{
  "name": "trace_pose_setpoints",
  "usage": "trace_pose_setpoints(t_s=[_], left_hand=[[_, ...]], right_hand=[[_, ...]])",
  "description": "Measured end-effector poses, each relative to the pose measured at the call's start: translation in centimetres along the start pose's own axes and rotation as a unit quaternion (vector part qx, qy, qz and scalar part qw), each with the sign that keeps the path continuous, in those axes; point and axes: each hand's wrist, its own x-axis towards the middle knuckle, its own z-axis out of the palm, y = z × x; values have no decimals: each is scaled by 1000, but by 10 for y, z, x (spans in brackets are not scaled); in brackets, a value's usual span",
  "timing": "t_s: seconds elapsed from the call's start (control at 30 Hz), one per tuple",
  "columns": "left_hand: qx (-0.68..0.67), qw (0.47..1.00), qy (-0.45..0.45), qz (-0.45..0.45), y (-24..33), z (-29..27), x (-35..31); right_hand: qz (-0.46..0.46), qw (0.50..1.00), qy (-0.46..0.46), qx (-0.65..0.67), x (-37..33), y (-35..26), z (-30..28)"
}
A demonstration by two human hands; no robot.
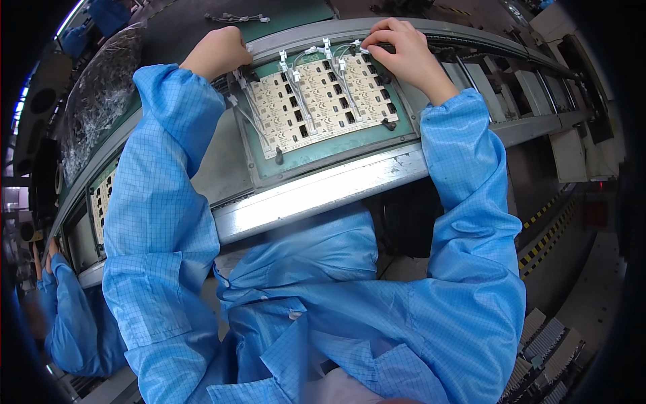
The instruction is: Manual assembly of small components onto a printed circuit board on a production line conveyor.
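A cream circuit board panel [316, 101] with rows of black components lies on a green carrier plate [309, 156]. Short cables with white connectors [327, 43] are spread across the panel and stand up along its far edge. My right hand [407, 55] is at the far right corner, thumb and index finger pinching a white connector [364, 50] on a cable. My left hand [217, 54] is curled closed at the far left corner, beside more cable ends [241, 79]. A bit of white shows at its fingertips, but what it holds is mostly hidden.
The carrier sits between the metal rails of a conveyor line [323, 192]. Clear plastic bags [101, 101] lie at the left, and a loose cable bundle [237, 18] rests beyond the far rail. Another board [101, 202] and a co-worker's blue sleeve [70, 303] are at the far left.
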Motion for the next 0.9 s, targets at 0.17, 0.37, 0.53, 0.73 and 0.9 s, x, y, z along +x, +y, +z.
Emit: trace_pose_setpoints(t_s=[0.17, 0.37, 0.53, 0.73, 0.9], left_hand=[[-49, 999, 6, 14, -5, -1, -8], [-35, 944, 98, 314, 0, -10, -33], [24, 935, 57, 350, 12, -8, -38], [53, 948, 76, 303, 19, -1, -37], [11, 938, 142, 315, 14, 24, -33]], right_hand=[[-11, 1000, 16, -15, -1, 0, 3], [-3, 1000, -11, -3, 0, 4, -2], [8, 1000, -4, 9, -2, 4, 3], [23, 999, -14, 28, 0, -3, -1], [45, 999, -18, 16, 0, -11, -6]])
